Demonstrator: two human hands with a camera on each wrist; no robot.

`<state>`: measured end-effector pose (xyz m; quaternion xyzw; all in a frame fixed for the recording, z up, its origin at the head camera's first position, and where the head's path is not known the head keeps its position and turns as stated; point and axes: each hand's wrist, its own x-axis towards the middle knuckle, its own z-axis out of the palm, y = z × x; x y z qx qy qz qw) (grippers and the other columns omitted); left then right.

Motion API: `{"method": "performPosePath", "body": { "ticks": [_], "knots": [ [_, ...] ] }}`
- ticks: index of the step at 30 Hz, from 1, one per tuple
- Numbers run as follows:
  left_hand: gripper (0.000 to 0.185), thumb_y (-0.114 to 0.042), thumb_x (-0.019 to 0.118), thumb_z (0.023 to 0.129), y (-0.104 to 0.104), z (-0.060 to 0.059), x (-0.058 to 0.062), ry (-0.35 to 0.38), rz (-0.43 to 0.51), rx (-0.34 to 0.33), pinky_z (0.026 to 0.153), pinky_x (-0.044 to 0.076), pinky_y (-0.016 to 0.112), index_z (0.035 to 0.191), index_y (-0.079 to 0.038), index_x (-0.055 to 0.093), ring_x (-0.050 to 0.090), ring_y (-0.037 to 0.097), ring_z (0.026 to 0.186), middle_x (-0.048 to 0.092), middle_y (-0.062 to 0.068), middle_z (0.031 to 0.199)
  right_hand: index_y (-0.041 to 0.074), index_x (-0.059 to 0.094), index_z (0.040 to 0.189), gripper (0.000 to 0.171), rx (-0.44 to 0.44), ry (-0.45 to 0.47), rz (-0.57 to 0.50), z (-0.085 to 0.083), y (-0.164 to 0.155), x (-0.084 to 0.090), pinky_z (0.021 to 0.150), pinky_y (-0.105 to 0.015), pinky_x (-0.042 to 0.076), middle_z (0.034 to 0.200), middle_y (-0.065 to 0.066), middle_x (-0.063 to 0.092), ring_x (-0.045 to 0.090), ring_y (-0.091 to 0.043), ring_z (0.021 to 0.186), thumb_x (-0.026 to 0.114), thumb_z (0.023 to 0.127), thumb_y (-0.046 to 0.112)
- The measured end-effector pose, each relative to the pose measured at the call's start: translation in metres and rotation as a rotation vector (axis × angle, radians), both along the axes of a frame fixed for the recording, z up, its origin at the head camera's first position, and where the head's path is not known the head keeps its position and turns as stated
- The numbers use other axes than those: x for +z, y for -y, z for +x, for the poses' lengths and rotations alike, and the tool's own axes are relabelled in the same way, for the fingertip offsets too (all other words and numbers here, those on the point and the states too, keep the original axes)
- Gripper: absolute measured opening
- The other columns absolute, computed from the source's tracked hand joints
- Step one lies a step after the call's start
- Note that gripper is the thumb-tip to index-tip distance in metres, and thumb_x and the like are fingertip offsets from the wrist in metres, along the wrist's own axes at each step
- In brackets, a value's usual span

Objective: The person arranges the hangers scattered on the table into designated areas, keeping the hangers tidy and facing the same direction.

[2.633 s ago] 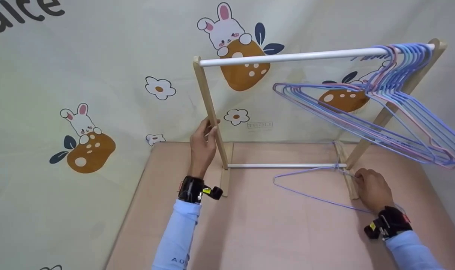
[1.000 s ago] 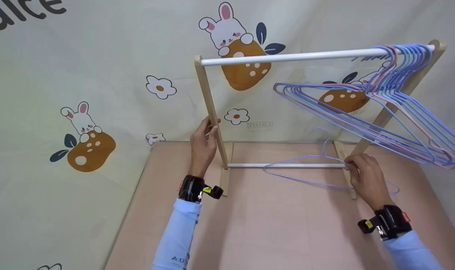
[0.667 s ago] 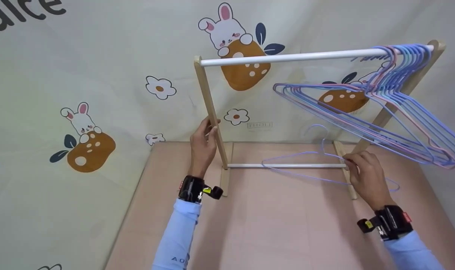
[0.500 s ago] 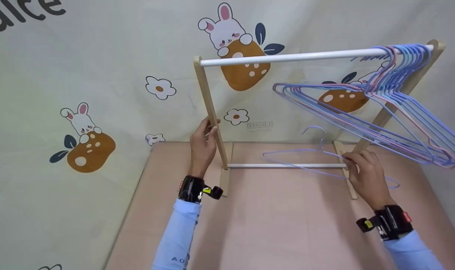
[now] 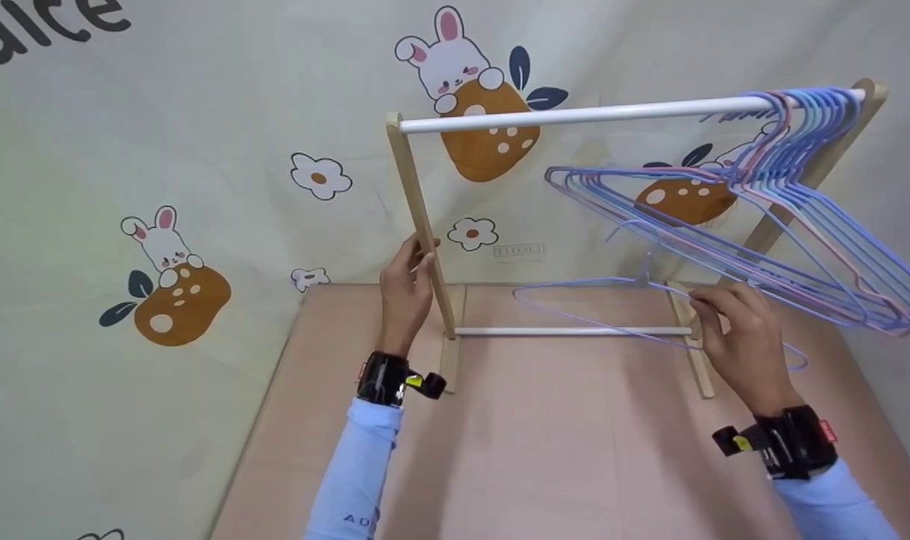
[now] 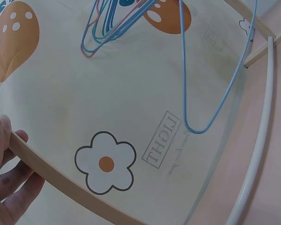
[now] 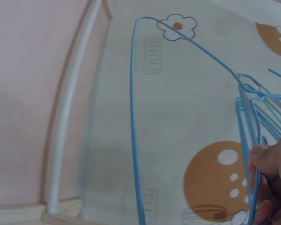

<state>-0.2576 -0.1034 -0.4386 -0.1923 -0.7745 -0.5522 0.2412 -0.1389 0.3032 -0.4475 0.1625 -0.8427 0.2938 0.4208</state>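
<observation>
A blue wire clothes hanger (image 5: 575, 283) is held up in front of the rack's lower bar, its hook pointing upward. My right hand (image 5: 743, 337) pinches its right shoulder between thumb and fingers; the right wrist view shows the thumb pressed on the hanger wire (image 7: 256, 187). My left hand (image 5: 407, 289) grips the left wooden upright (image 5: 417, 195) of the clothes rack, fingers behind the post and thumb in front, as the left wrist view also shows at the post (image 6: 75, 190). Several blue and pink hangers (image 5: 770, 195) hang bunched at the right end of the white top rail (image 5: 575, 116).
The rack's lower white bar (image 5: 567, 331) joins two wooden feet on the pink tabletop (image 5: 545, 450). A pale cloth backdrop (image 5: 222, 135) with printed rabbits and flowers stands behind. The hung hangers reach out above my right hand.
My right hand has lifted the hanger off the tabletop, turned its hook upward, and raised it toward the hung hangers. The left hand stays on the upright.
</observation>
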Motion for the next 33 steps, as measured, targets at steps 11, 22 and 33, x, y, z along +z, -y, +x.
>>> {"method": "performPosePath", "body": {
  "ticks": [11, 22, 33],
  "knots": [
    [0.034, -0.001, 0.050, 0.095, -0.002, 0.009, 0.010, 0.010, -0.003, -0.008, 0.085, 0.050, 0.028, 0.130, -0.002, 0.051, 0.058, 0.019, 0.107, 0.061, 0.009, 0.114, -0.006, 0.069, 0.090, 0.018, -0.048, -0.038, -0.053, 0.013, 0.012, 0.051, 0.065, -0.015, 0.037, 0.083, -0.016, 0.060, 0.055, -0.025, 0.074, 0.068, 0.076, -0.016],
    [0.034, -0.009, 0.050, 0.097, 0.002, 0.000, -0.002, -0.013, -0.008, -0.011, 0.084, 0.051, 0.027, 0.131, -0.005, 0.051, 0.058, 0.015, 0.106, 0.062, 0.003, 0.114, -0.004, 0.070, 0.095, 0.014, -0.122, -0.025, -0.102, 0.012, -0.003, 0.063, 0.059, -0.017, 0.029, 0.086, -0.015, 0.061, 0.048, -0.020, 0.072, 0.068, 0.081, -0.006],
    [0.037, 0.003, 0.049, 0.095, -0.001, -0.001, -0.001, 0.005, -0.008, -0.003, 0.085, 0.051, 0.029, 0.131, 0.000, 0.048, 0.058, 0.025, 0.107, 0.061, 0.013, 0.115, -0.005, 0.069, 0.095, 0.011, -0.207, -0.043, -0.121, 0.014, -0.012, 0.081, 0.058, -0.019, 0.023, 0.085, -0.016, 0.060, 0.041, -0.020, 0.069, 0.065, 0.085, -0.004]
  ]
}}
